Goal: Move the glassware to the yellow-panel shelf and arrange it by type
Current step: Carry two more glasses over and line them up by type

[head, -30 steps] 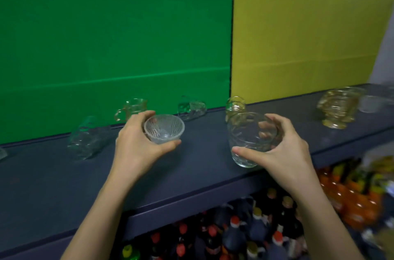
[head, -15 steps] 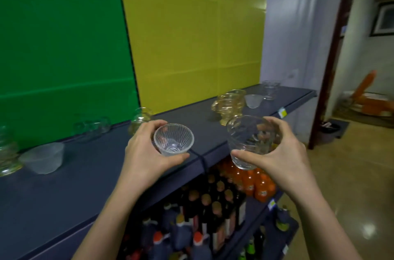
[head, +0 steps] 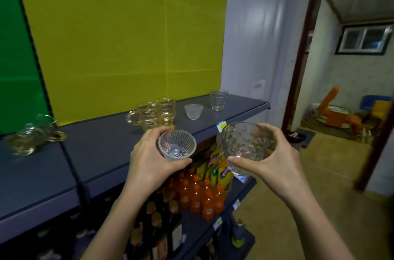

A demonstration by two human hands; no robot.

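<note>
A: Change since a second ago: view has swung right, off the green panel. The yellow back panel [head: 128,36] now fills the frame; the dark grey shelf [head: 96,153] runs below it.

B: Hands?

A: Left hand [head: 149,161] wrapped around a small ribbed clear glass bowl [head: 177,145], thumb under its base. Right hand [head: 275,161] closed around a larger dimpled clear glass tumbler [head: 245,148]. Both carried in the air, at the shelf's front edge.

B: Already placed there?

A: Two amber handled glass mugs [head: 152,113], a small frosted cup [head: 193,111], one clear dimpled tumbler [head: 218,99] at the far end.

B: So?

A: Carry nearly done, I judge. The tumbler likely belongs beside its match, the bowl near the frosted cup.
</note>
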